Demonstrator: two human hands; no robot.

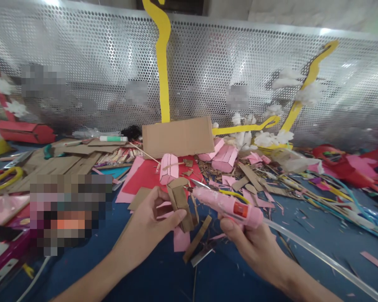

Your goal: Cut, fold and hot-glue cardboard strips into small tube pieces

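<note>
My left hand is closed around a small folded cardboard box, tilted upright, with the thumb on its front face. In my right hand is a pink hot glue gun, its fingers wrapped round the handle. The gun's nozzle points left at the box's upper right edge; whether it touches I cannot tell. A clear glue stick runs out of the gun's back end. Behind the nozzle lie yellow-handled scissors. Below the box are a cardboard strip and a metal blade-like piece.
A larger cardboard box stands behind, with a tall yellow wavy strip rising beyond it. Pink paper boxes, red paper and cardboard scraps cover the middle. Cardboard sheets lie left. A perforated metal panel closes off the back.
</note>
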